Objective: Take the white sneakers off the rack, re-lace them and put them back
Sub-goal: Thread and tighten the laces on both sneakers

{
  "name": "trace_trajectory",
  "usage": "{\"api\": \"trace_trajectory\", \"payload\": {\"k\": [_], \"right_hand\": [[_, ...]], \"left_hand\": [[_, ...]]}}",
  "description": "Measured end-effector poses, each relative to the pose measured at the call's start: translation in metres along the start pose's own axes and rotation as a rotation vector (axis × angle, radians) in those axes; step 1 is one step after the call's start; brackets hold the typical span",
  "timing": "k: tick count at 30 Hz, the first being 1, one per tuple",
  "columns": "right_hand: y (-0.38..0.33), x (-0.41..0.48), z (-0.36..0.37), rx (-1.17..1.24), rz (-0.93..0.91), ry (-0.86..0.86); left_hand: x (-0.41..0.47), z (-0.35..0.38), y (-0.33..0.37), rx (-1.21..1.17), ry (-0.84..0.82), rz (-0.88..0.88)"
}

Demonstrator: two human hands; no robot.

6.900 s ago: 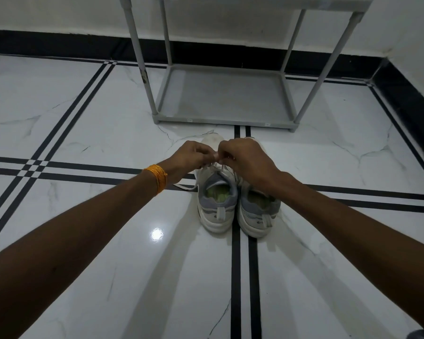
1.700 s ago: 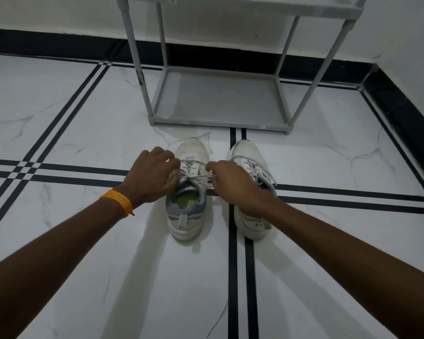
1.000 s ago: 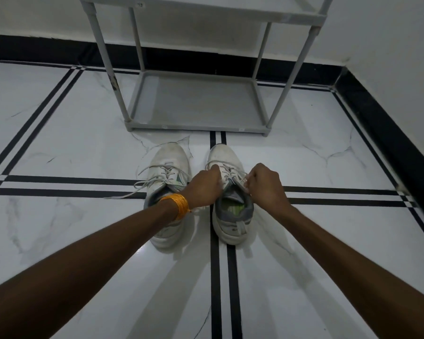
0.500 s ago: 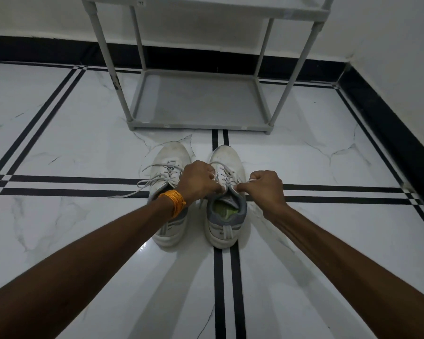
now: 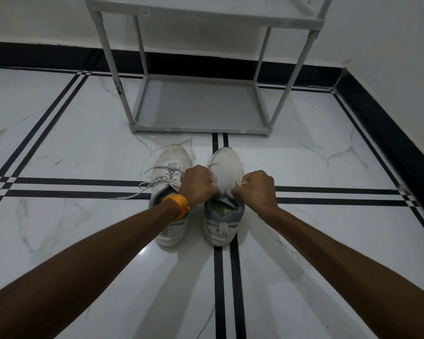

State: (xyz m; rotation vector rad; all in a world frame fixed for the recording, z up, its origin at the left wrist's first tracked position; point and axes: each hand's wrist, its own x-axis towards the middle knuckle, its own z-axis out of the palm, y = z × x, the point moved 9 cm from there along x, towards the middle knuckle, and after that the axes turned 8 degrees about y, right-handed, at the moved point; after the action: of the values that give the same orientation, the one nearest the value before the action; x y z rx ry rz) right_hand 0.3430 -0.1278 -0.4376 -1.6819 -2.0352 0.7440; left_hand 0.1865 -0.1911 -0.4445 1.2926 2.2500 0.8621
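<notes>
Both white sneakers stand on the floor (image 5: 59, 143) just before the rack (image 5: 198, 129), toes toward it. My left hand (image 5: 198, 188) and right hand (image 5: 256, 189) are fisted, each pinching a lace end of the right sneaker (image 5: 227, 165). The left sneaker (image 5: 171, 165) has loose laces (image 5: 142, 185) trailing (soft, limp cord). I judge the sneakers light and pliable; I should grip each by its stiffer heel collar.

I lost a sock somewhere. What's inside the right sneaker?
The right sneaker shows only a yellow-green insole at the heel opening. Further forward, the tongue and both hands, left hand and right hand, cover the inside.
</notes>
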Motion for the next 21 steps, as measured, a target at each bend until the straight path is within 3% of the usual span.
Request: {"api": "trace_trajectory", "payload": {"k": [8,12,15,18,20,21], "right_hand": [[-0.018,0.002,-0.012,-0.098,-0.094,-0.091],[-0.040,0.006,-0.039,-0.116,-0.105,-0.320],[-0.071,0.014,-0.073,-0.090,-0.203,-0.238],[-0.099,0.018,-0.090,-0.054,-0.364,-0.125],[-0.114,0.014,-0.089,-0.007,-0.463,-0.127],[-0.122,0.011,-0.086,-0.010,-0.512,-0.154]], "left_hand": [[-0.005,-0.022,0.009,0.057,0.085,0.032],[-0.004,-0.067,0.044,0.230,0.241,0.208],[-0.006,-0.091,0.074,0.227,0.354,0.390],[-0.016,-0.071,0.100,0.049,0.086,0.577],[-0.033,-0.049,0.112,0.082,-0.098,0.716],[-0.039,-0.042,0.117,0.162,-0.114,0.804]]}}
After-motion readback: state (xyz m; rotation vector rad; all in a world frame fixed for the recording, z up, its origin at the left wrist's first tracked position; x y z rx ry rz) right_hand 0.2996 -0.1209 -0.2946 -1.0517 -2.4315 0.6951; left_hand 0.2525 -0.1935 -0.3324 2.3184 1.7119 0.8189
